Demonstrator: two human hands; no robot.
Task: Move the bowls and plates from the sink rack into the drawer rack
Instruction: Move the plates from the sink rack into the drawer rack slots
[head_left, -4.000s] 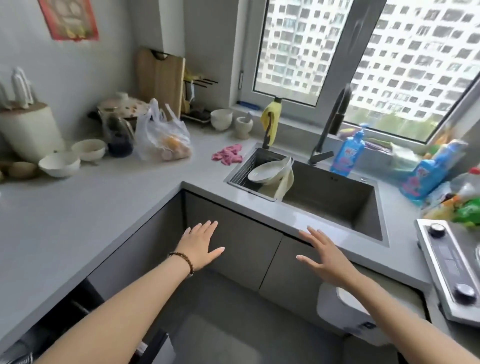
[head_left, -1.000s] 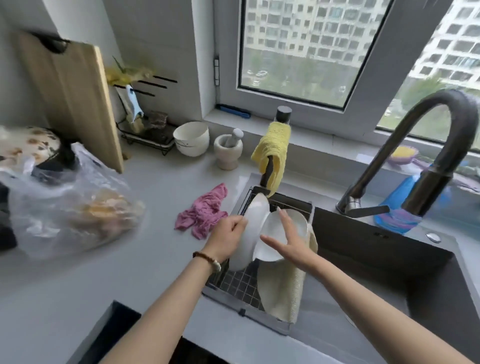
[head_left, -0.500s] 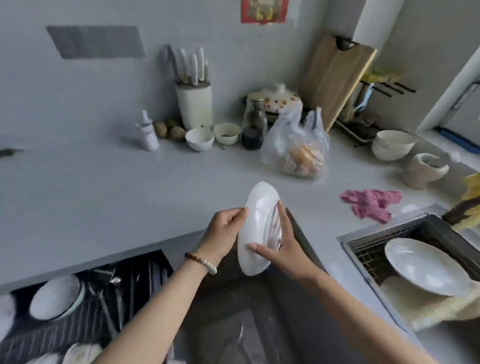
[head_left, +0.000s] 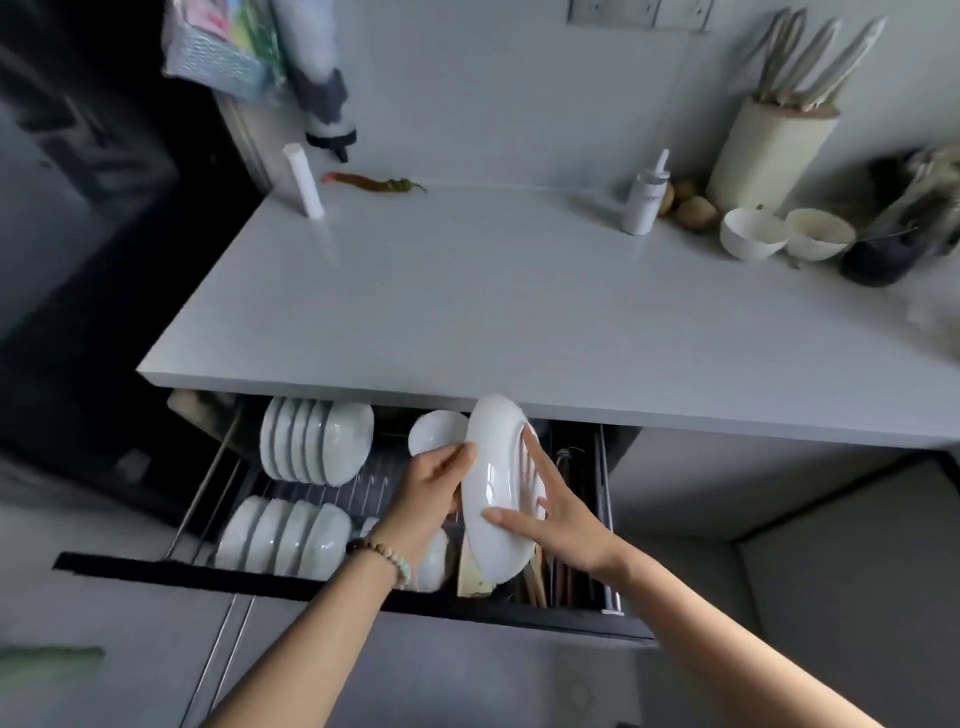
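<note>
The person is holding a white plate (head_left: 493, 483) on its edge above the open drawer rack (head_left: 374, 486), just below the front lip of the grey countertop (head_left: 467, 312). The left hand (head_left: 434, 496) is gripping the plate's left rim with curled fingers, and a beaded bracelet (head_left: 387, 556) is sitting on that wrist. The right hand (head_left: 563, 514) is pressing flat against the plate's right face, with the fingers straight and spread and the thumb lying across the lower part. The plate is hanging over the right half of the drawer, touching nothing but the two hands.

In the drawer, a far row of white bowls (head_left: 314, 441) is standing on edge at the left, and a near row of bowls (head_left: 285, 535) is standing in front of it. A single small bowl (head_left: 434, 434) is showing just beyond the left hand. The narrow compartment at the drawer's right is holding chopsticks (head_left: 558, 574) lying lengthwise.

On the countertop, a knife block (head_left: 769, 156) is standing at the far right against the wall, with two small white bowls (head_left: 753, 236) sitting side by side in front of it. A white squeeze bottle (head_left: 644, 200) is standing just left of them, and a red-and-green chili pepper (head_left: 374, 183) is lying at the far left beside a white tube (head_left: 304, 179).
</note>
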